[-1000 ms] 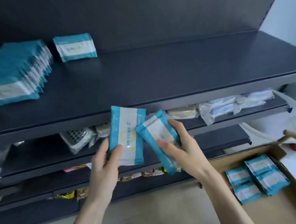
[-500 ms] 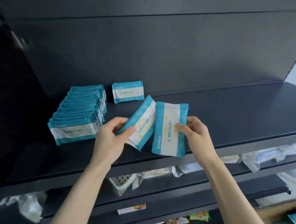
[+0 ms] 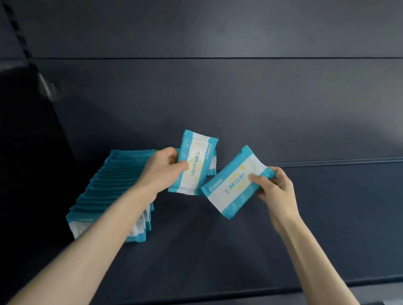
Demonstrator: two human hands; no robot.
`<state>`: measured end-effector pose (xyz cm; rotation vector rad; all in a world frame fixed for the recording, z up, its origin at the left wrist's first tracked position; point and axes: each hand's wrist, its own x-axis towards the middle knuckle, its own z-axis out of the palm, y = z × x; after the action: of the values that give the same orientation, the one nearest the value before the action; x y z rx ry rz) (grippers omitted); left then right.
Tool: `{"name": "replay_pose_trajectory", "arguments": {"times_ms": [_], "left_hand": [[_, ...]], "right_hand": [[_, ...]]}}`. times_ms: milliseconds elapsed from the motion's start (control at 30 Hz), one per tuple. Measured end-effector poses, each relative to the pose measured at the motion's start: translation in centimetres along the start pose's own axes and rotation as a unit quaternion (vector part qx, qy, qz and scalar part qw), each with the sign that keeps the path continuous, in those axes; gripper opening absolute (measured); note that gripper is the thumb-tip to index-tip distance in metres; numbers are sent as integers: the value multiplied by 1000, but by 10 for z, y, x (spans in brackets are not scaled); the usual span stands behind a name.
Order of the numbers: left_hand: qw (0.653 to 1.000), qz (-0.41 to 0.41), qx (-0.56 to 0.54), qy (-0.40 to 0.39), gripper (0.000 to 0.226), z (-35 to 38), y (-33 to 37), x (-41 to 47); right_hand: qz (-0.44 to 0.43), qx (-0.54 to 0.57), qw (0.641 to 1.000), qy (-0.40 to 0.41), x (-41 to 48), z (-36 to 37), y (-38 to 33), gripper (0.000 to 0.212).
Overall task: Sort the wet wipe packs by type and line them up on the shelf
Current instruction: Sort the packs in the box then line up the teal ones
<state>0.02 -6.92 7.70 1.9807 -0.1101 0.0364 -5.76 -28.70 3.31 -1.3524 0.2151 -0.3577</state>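
Head view looks down my two forearms to the dark shelf (image 3: 301,228), where each of my hands carries one wet wipe pack over the board. My left hand (image 3: 159,172) has its fingers (image 3: 181,166) closed on the long edge of the upright pack (image 3: 194,164), thumb across the front, holding it near the back panel (image 3: 241,111). Another pack seems to stand just behind this one, though only a sliver of it shows, so I cannot be sure. My right hand (image 3: 276,190) has its fingers pinched shut on one end of the tilted pack (image 3: 235,182), which hangs clear of the shelf with its free corner almost touching the left one. To the left, partly behind my forearm, the standing row of packs (image 3: 108,193) leans in a fanned line. I judge I am about to start or extend a second line beside that row. My forearm could brush the leaning row and topple it like dominoes. The soft pack may slump instead of standing. Held only by its end, the right pack could also twist and slip.
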Motion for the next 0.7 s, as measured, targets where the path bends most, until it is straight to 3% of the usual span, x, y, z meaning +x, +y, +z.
{"name": "replay_pose_trajectory", "arguments": {"times_ms": [133, 267, 400, 533, 700], "left_hand": [[1000, -6, -5, 6, 42, -13, 0, 34], [1000, 0, 9, 29, 49, -27, -7, 60], [997, -14, -30, 71, 30, -38, -17, 77], [990, 4, 3, 142, 9, -55, -24, 89], [989, -7, -2, 144, 12, -67, -34, 96]], "right_hand": [[0, -22, 1000, -16, 34, 12, 6, 18], [9, -34, 998, -60, 61, 25, 18, 31], [41, -84, 992, -88, 85, 45, 38, 27], [35, -180, 981, -63, 108, 64, 58, 21], [-31, -352, 936, -14, 114, 84, 64, 31]]}}
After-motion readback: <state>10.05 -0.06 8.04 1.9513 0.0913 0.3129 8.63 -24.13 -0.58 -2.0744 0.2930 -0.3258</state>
